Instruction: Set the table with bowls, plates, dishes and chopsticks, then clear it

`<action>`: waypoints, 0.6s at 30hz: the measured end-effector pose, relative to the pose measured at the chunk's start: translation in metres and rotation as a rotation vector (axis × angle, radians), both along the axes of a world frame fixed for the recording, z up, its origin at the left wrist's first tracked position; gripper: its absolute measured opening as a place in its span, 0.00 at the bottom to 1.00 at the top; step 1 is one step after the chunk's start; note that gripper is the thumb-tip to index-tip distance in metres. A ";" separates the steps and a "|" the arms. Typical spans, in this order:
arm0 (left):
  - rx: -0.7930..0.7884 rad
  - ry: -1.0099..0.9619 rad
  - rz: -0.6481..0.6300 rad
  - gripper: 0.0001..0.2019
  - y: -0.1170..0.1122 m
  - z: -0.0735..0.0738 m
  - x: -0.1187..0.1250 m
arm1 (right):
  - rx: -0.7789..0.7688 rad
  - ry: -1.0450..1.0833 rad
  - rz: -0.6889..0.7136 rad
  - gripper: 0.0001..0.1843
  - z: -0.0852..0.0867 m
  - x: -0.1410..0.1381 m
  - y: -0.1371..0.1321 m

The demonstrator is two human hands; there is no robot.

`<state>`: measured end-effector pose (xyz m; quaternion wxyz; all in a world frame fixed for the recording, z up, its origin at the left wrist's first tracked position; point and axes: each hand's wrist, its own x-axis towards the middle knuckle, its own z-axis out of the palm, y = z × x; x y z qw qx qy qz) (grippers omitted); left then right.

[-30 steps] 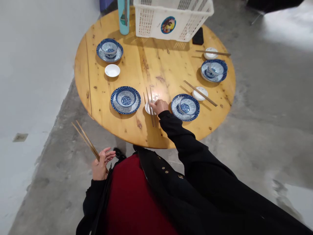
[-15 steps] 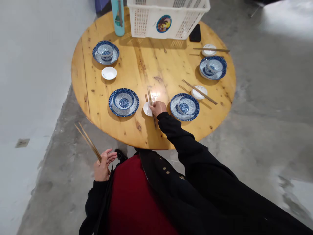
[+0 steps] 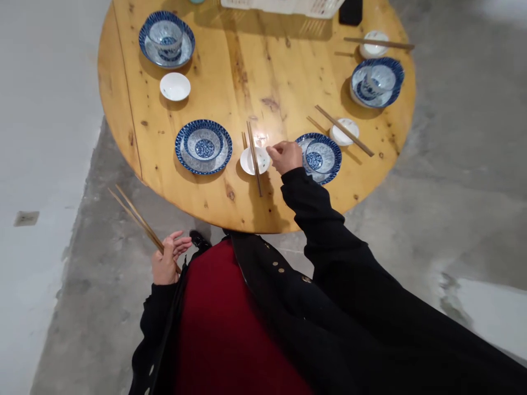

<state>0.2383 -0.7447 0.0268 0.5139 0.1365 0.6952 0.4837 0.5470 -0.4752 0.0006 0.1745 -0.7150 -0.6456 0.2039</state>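
My left hand (image 3: 167, 260) hangs low beside my body, off the table, closed on a pair of wooden chopsticks (image 3: 135, 218) that point up and left. Over the near edge of the round wooden table (image 3: 123, 109) my right hand (image 3: 285, 156) hovers with its fingers curled and nothing in them. It is just right of a small white dish (image 3: 249, 161) with a pair of chopsticks (image 3: 254, 158) laid across it. A blue patterned plate with a bowl (image 3: 320, 157) sits right behind that hand.
Three more blue plate-and-bowl sets (image 3: 203, 146) (image 3: 166, 38) (image 3: 376, 81) ring the table, with small white dishes (image 3: 175, 86) (image 3: 344, 131) (image 3: 374, 45), two of them bearing chopsticks. A white basket (image 3: 284, 6) and a black phone (image 3: 350, 11) stand at the far edge. Grey concrete floor surrounds the table.
My right hand has let go of the chopsticks on the white dish and drawn back to the right. The view has tilted down; the basket now sits mostly out of frame.
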 end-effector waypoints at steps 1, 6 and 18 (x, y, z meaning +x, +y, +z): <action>-0.003 -0.004 0.003 0.27 0.000 -0.001 0.000 | 0.013 0.031 -0.016 0.18 0.001 0.006 -0.006; -0.011 -0.022 -0.006 0.26 0.003 -0.003 0.004 | 0.005 0.119 -0.095 0.17 -0.008 0.024 -0.051; -0.045 -0.033 -0.059 0.31 0.011 0.001 0.009 | -0.199 0.081 -0.090 0.23 -0.026 0.001 -0.094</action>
